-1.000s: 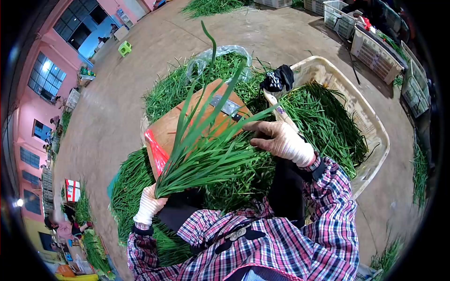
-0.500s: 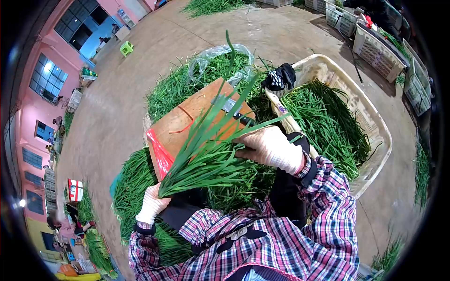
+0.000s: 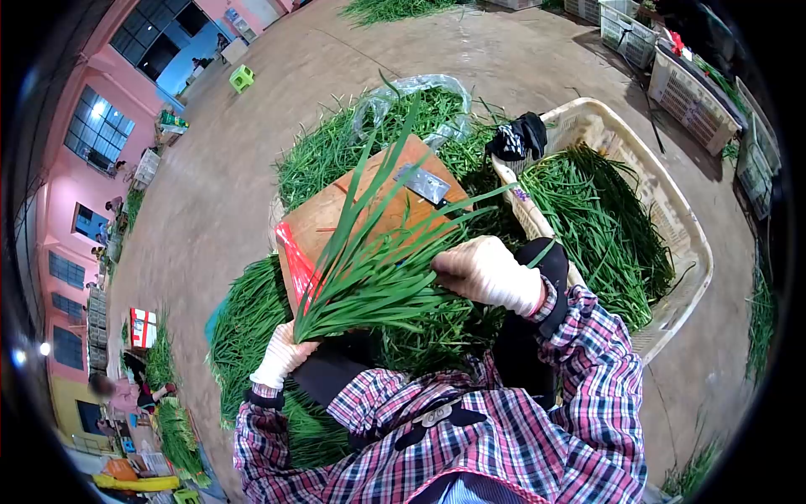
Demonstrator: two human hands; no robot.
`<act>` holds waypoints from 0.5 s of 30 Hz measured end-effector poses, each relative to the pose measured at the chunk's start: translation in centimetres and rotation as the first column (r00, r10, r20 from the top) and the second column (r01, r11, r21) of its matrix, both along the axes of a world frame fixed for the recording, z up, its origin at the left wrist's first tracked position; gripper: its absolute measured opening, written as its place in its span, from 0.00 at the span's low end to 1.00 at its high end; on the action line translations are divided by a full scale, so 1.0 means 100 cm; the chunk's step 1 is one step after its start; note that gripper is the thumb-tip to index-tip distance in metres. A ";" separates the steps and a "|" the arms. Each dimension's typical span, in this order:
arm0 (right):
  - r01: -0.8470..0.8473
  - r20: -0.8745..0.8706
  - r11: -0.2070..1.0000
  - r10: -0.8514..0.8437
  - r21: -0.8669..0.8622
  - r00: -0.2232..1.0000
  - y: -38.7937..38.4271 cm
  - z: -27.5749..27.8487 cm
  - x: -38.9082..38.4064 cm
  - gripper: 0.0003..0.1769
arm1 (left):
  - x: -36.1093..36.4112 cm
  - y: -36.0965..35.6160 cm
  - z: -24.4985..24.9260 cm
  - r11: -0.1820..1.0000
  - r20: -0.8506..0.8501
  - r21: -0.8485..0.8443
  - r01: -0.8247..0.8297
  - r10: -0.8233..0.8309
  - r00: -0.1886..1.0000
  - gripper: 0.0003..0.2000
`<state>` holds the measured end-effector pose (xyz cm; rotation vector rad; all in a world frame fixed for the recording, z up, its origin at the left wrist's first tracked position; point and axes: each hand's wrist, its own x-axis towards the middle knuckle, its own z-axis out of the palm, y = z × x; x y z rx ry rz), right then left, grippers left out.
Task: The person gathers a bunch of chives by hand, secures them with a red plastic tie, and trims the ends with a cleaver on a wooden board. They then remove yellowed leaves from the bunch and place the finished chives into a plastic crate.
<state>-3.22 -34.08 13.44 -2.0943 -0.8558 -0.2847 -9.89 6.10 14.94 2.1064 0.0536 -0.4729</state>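
My left hand [image 3: 285, 351], wrapped in white at the palm and wrist, is closed around the base of a bunch of garlic chives [image 3: 365, 298]. The long green leaves fan up and to the right. At their right edge is my right hand [image 3: 491, 273], also wrapped in white, its fingers curled together; whatever they pinch is hidden. Behind the bunch lies a wooden board [image 3: 323, 220], bearing a knife [image 3: 426, 182] with a broad blade and dark handle. Red plastic strips [image 3: 295, 262] hang over the board's left edge.
On my right stands a cream plastic crate [image 3: 684, 223] holding loose chives [image 3: 604, 227], a black cloth item [image 3: 519, 137] on its corner. More chives [image 3: 248, 336] lie left, others around a clear plastic bag [image 3: 457, 97] behind the board. A person [image 3: 126, 395] sits far left.
The view has shifted slightly, so the surroundings appear farther right. My right hand has drawn back a little from the leaves; my left hand keeps its hold on the chives, whose leaves are spread wider.
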 end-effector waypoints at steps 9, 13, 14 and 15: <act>0.347 -0.630 0.621 0.317 0.703 0.709 -0.043 0.044 -0.039 0.09 | 0.011 0.005 -0.006 0.970 -0.140 -0.100 -0.223 0.208 0.968 0.05; 0.398 -0.689 0.618 0.344 0.678 0.638 -0.051 0.028 -0.047 0.11 | 0.014 0.002 -0.005 0.945 -0.154 -0.206 -0.254 0.225 0.962 0.05; 0.352 -0.668 0.605 0.440 0.714 0.600 -0.054 0.019 -0.048 0.08 | 0.014 0.000 -0.006 0.905 -0.175 -0.329 -0.269 0.221 0.959 0.04; 0.328 -0.727 0.698 0.401 0.636 0.557 -0.053 0.014 -0.049 0.10 | 0.014 0.000 -0.005 0.907 -0.178 -0.323 -0.271 0.223 0.959 0.04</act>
